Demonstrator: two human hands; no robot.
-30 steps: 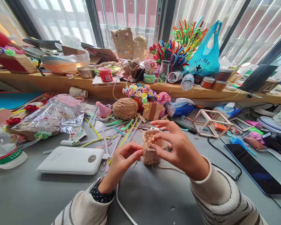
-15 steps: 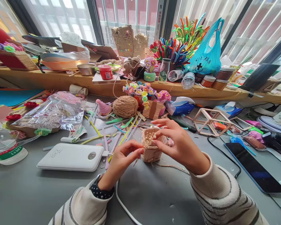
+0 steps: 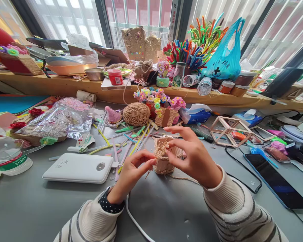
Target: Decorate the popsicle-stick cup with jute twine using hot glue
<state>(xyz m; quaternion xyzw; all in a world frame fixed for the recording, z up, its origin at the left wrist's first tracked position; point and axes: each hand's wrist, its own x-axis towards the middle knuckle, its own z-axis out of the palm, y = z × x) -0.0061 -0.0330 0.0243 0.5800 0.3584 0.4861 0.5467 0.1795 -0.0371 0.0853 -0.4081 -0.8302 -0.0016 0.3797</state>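
Grey tabletop [image 3: 40,208] carries a white power bank [image 3: 78,167] left of centre and a ball of twine [image 3: 136,114] further back among scattered craft sticks. Small twine-wrapped basket [image 3: 164,161] stands upright at centre, between both hands. Right hand [image 3: 194,156] pinches dried sprigs at the basket's rim; left hand [image 3: 132,169] holds thin stems in a closed fingertip grip beside it.

- My grey table [image 3: 40,208] carries a white power bank [image 3: 78,167] towards its left edge.
- A twine ball [image 3: 136,114] sits near the far edge.
- A dark tablet [image 3: 275,179] lies by the right edge.
- A small twine-wrapped pot [image 3: 164,161] stands mid-table.
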